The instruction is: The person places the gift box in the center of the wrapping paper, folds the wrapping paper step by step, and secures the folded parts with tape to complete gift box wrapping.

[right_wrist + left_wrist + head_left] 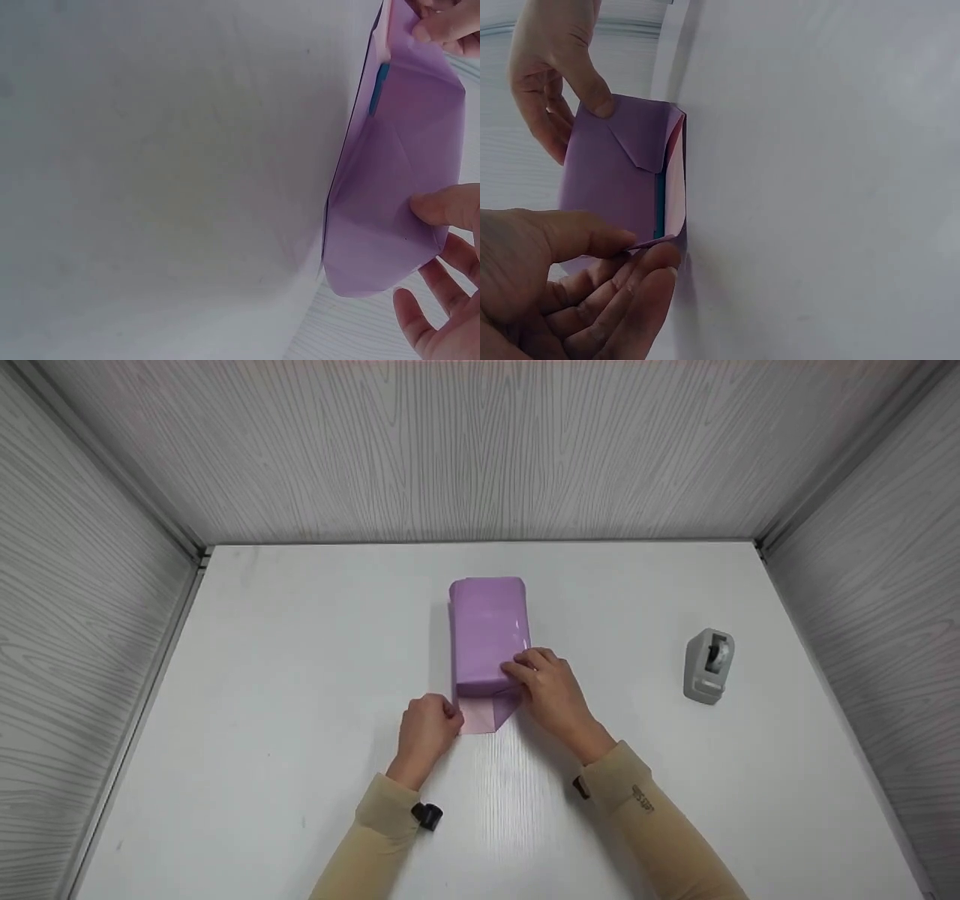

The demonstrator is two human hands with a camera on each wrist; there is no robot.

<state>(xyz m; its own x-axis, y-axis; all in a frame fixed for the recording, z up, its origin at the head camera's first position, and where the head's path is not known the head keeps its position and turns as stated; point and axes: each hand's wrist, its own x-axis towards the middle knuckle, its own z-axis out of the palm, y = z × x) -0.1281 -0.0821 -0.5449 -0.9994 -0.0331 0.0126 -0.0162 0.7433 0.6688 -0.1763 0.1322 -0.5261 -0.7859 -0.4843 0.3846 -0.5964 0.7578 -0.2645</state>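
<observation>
A box wrapped in glossy purple paper (489, 626) lies lengthwise mid-table, its near end partly folded. From that end a paper flap (475, 716) with a pale pink inner side sticks out low toward the person. My left hand (429, 729) pinches the left edge of the flap between thumb and fingers. A thin teal strip of the box (659, 206) shows through the gap in the end fold. My right hand (556, 696) holds the near right corner, thumb (439, 208) on the folded end paper and fingers around the side and top.
A grey tape dispenser (709, 667) with a roll in it stands at the right of the white table (300, 660). Grey wood-grain panels (480, 450) enclose the table at the back and both sides. Both sleeves are tan, with a black band (427, 816) at the left wrist.
</observation>
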